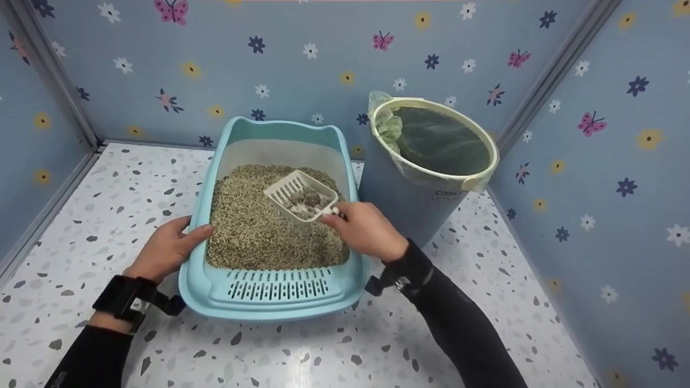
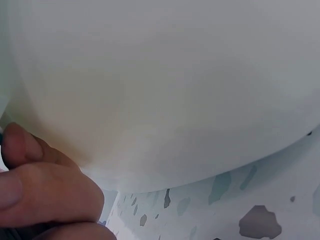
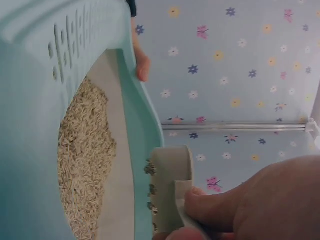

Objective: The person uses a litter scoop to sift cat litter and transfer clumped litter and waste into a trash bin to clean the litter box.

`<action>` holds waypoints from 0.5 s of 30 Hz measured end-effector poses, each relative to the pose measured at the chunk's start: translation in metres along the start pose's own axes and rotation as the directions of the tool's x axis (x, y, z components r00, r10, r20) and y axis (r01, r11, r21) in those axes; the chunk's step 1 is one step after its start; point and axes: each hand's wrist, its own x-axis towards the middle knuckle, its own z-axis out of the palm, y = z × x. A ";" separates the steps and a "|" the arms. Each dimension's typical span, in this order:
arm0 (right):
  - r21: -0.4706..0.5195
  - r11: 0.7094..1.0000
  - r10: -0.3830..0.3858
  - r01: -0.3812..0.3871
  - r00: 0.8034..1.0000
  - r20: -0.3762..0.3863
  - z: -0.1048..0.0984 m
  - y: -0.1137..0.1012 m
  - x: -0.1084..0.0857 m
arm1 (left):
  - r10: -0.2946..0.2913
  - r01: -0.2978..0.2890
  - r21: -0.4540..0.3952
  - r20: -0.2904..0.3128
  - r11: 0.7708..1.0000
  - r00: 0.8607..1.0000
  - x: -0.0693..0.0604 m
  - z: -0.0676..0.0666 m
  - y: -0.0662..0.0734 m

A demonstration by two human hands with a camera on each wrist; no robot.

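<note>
A pale blue litter box filled with beige pellet litter stands on the floor. My left hand grips its left rim, thumb over the top; in the left wrist view the curled fingers show beside the box's outer wall. By its short handle, my right hand holds a cream slotted litter scoop above the litter. Several brownish clumps lie in the scoop. The right wrist view shows clumps along the scoop's edge, with the thumb on the handle.
To the right of the box stands a tall blue-grey bin with a cream ring and a greenish liner bag. Flower-patterned wall panels close in the back and sides. The speckled white floor surrounds the box.
</note>
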 end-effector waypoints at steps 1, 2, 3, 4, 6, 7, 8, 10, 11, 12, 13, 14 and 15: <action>-0.004 1.000 -0.013 0.013 1.000 -0.015 0.002 -0.003 0.002 | -0.001 0.001 0.000 -0.005 1.000 1.000 -0.001 -0.002 0.000; -0.012 1.000 -0.020 0.020 0.999 -0.028 0.002 -0.006 0.002 | -0.001 0.001 -0.002 -0.008 1.000 1.000 -0.002 -0.003 0.001; -0.014 1.000 -0.016 0.015 0.999 -0.032 0.002 -0.007 0.000 | 0.001 -0.001 -0.006 -0.007 1.000 1.000 -0.002 -0.004 0.001; -0.017 1.000 -0.009 0.008 1.000 -0.028 0.001 -0.008 -0.004 | 0.003 -0.003 -0.008 -0.004 1.000 1.000 -0.003 -0.004 0.002; -0.019 1.000 0.007 -0.007 1.000 -0.010 -0.001 -0.005 -0.013 | 0.005 -0.005 -0.012 -0.001 1.000 1.000 -0.002 -0.003 0.003; -0.010 1.000 0.010 -0.010 1.000 -0.005 -0.002 -0.002 -0.015 | 0.008 -0.008 -0.013 -0.001 1.000 1.000 -0.001 -0.003 0.003; -0.002 1.000 0.011 -0.011 1.000 -0.006 -0.003 -0.001 -0.014 | 0.011 -0.011 -0.012 -0.003 1.000 1.000 0.000 -0.002 0.004; 0.014 1.000 0.010 -0.010 1.000 -0.015 -0.001 0.001 -0.005 | 0.007 -0.007 -0.010 -0.007 1.000 1.000 0.000 -0.003 0.003; 0.018 1.000 0.004 -0.004 1.000 -0.027 0.000 0.001 0.001 | 0.003 -0.003 -0.007 -0.014 1.000 1.000 0.000 -0.004 0.003; 0.019 1.000 0.001 0.000 0.999 -0.038 0.001 0.001 0.006 | 0.000 0.000 -0.006 -0.018 1.000 1.000 -0.001 -0.004 0.002; 0.019 1.000 -0.005 0.006 0.999 -0.050 0.002 0.002 0.008 | -0.001 0.000 -0.004 -0.019 1.000 1.000 0.000 -0.004 0.001; 0.017 1.000 0.000 0.001 0.999 -0.053 0.002 0.002 0.008 | -0.002 0.002 -0.007 -0.016 1.000 1.000 0.000 -0.003 0.000; 0.016 1.000 0.012 -0.011 0.999 -0.048 0.001 0.002 0.004 | -0.004 0.004 -0.008 -0.011 1.000 1.000 0.000 -0.002 0.000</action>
